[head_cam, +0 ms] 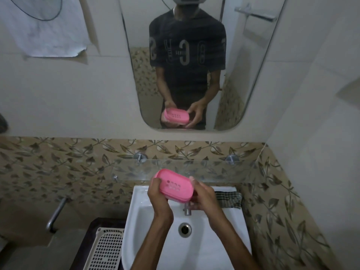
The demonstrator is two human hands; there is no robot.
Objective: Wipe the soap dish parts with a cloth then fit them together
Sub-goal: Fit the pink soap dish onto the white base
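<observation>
Both forearms reached forward, raised. Left hand point(156, 189) and right hand point(204, 197) had fingers curled, gripping, palms facing each other.

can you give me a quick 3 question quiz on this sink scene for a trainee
1. True or false: the cloth is in the left hand.
2. What do both hands hold? A) tap B) soap dish C) basket
3. Fill in: the cloth lies on the sink rim, beside the ____ hand.

Key:
1. False; it lies on the rim.
2. B, the soap dish.
3. right; the right hand.
</observation>
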